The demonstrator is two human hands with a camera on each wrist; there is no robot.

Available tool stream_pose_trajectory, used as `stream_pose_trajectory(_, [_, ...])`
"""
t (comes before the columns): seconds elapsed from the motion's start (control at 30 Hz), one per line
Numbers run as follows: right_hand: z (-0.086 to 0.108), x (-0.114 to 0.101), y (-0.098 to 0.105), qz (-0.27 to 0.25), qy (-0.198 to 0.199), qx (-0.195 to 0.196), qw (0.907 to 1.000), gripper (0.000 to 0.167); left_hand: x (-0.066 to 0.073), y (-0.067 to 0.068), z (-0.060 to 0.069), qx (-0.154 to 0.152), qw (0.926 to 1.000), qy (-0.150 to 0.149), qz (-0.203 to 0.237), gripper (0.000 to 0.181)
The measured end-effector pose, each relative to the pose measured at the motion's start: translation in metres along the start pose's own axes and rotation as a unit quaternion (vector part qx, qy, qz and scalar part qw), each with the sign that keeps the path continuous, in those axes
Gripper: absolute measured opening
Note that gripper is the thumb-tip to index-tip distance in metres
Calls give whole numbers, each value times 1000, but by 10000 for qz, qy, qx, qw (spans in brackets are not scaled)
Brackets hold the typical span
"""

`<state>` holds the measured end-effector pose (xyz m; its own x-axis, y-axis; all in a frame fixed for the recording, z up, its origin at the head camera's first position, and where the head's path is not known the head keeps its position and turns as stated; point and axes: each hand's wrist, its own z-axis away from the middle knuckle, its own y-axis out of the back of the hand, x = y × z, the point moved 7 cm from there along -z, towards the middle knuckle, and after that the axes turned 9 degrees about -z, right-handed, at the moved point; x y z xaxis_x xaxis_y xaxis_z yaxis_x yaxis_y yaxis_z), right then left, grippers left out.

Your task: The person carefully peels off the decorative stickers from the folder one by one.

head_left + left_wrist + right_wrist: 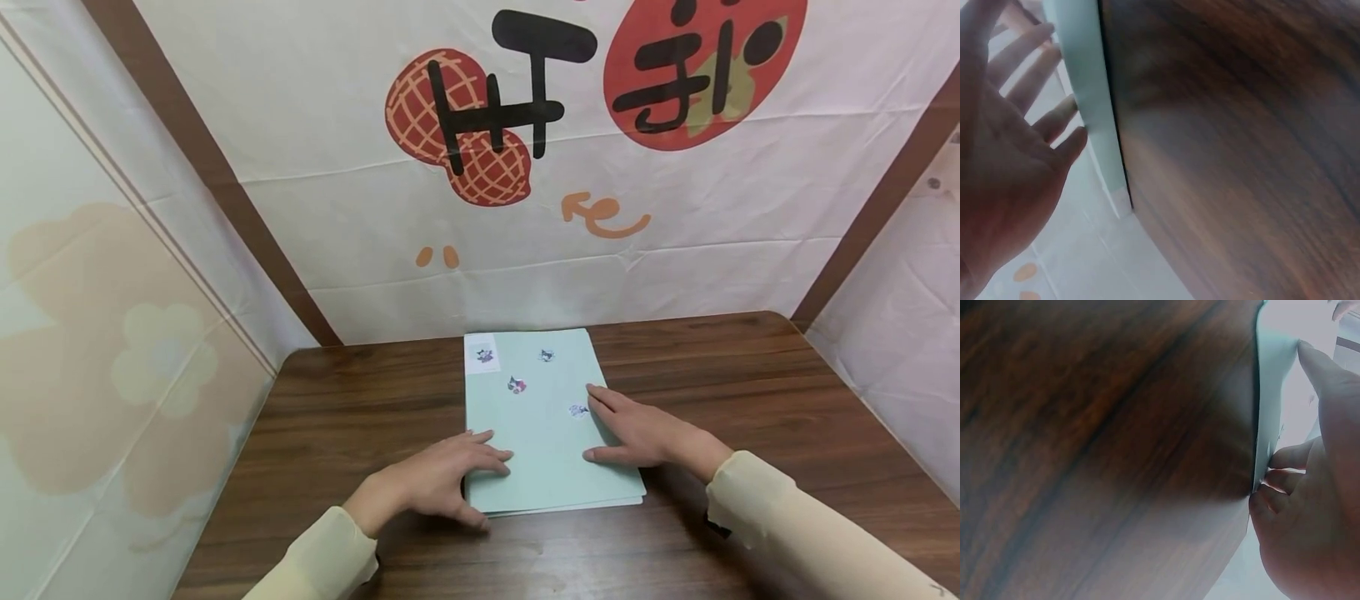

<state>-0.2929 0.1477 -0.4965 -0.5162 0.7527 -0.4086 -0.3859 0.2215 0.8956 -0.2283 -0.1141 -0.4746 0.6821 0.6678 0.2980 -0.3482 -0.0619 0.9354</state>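
Note:
A mint-green folder [551, 458] lies flat on the table, with several small purple and pink stickers and a white label [482, 353] at its top left corner. My left hand [442, 475] is at the folder's lower left edge, its fingers spread and fairly straight over it. In the left wrist view, the fingertips [1079, 134] are beside the green surface. Along the right edge, my right hand [641, 433] rests with extended fingers and its thumb on the cover. The right wrist view has the thumb [1316, 362] on the folder and the other fingertips near its edge.
Beneath the folder is a dark brown wood-grain table [360, 400]. A white cloth [337, 233] with red and black printed figures hangs behind it. Pale cloth panels stand at the left and right.

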Motion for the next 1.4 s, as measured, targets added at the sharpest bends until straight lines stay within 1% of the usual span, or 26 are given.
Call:
stream_pose_trajectory(0.1, [-1,2,0,9,-43,-2,10000,100,2,3,-4,283,9990,-6,-332,55])
stream_pose_trajectory(0.2, [-1,3,0,11,-92,-13,10000,101,2,4,-9,524,9964,55,-660,52])
stream_pose_trajectory(0.3, [-1,3,1,-28,-93,-43,9999,101,3,0,-15,603,9939,35,-922,51])
stream_pose_trajectory(0.4, [-1,2,1,-87,-88,-65,9999,100,4,-5,-22,642,9901,-79,-1244,54])
stream_pose_trajectory(0.47, [-2,1,0,-85,-87,-79,9999,99,4,-7,-26,633,9880,-93,-1406,55])
stream_pose_trajectory(0.57, [-3,1,0,-70,-77,-76,9999,100,1,-11,-32,604,9863,-52,-1532,56])
stream_pose_trajectory(0.7, [-3,2,0,-35,-70,-42,10000,100,-3,-15,-37,598,9830,-34,-1735,56])
stream_pose_trajectory(0.77, [-4,2,0,-20,-88,-33,10000,101,-5,-19,-39,550,9809,-25,-1865,57])
stream_pose_trajectory(0.87, [-3,1,1,-27,-107,-69,9999,101,-7,-25,-40,382,9786,14,-2024,58])
stream_pose_trajectory(0.97, [-4,-1,1,-9,-137,-176,9998,99,-6,-28,-38,249,9772,39,-2109,59])
stream_pose_trajectory(1.13, [-6,-7,8,-36,-142,-299,9994,89,-4,-26,-38,227,9752,55,-2200,58])
stream_pose_trajectory(1.23, [-8,-8,12,-60,-133,-336,9993,81,-4,-27,-39,171,9755,55,-2194,58])
stream_pose_trajectory(1.4, [-14,-10,21,32,-33,-264,9996,63,-4,-30,-40,100,9753,60,-2207,59])
